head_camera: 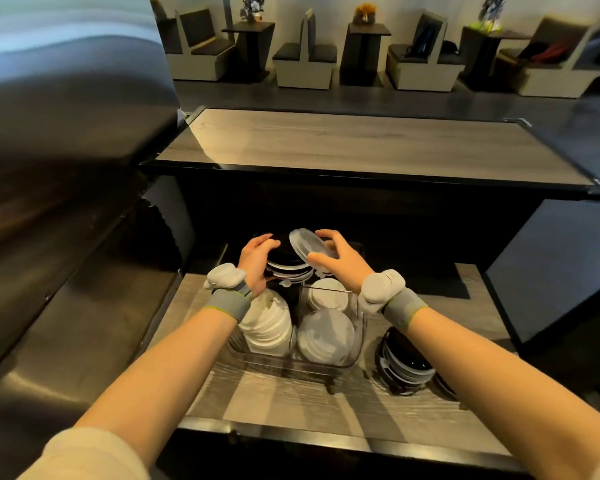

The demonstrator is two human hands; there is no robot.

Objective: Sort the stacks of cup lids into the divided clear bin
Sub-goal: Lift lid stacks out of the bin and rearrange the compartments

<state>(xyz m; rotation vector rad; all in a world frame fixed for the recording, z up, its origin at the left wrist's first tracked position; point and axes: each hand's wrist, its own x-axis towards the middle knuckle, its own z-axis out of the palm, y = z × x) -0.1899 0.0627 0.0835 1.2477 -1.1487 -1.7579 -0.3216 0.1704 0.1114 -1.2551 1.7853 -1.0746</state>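
Note:
The divided clear bin (355,358) stands on the lower wooden shelf. A stack of white lids (267,327) fills its near left compartment and a frosted clear stack (326,336) its near right one. Smaller white lids (328,294) lie behind that. At the bin's far end, my left hand (255,259) grips a stack of black lids (288,263) from the left. My right hand (340,259) holds a tilted frosted clear lid (307,245) against that stack from the right. Another stack of black lids (407,365) lies on the shelf, right of the bin.
A raised wooden counter (360,147) with a black edge overhangs the shelf's far side. A stainless steel surface (66,220) runs along the left. A dark panel (551,271) closes the right side. Booths and tables stand in the background.

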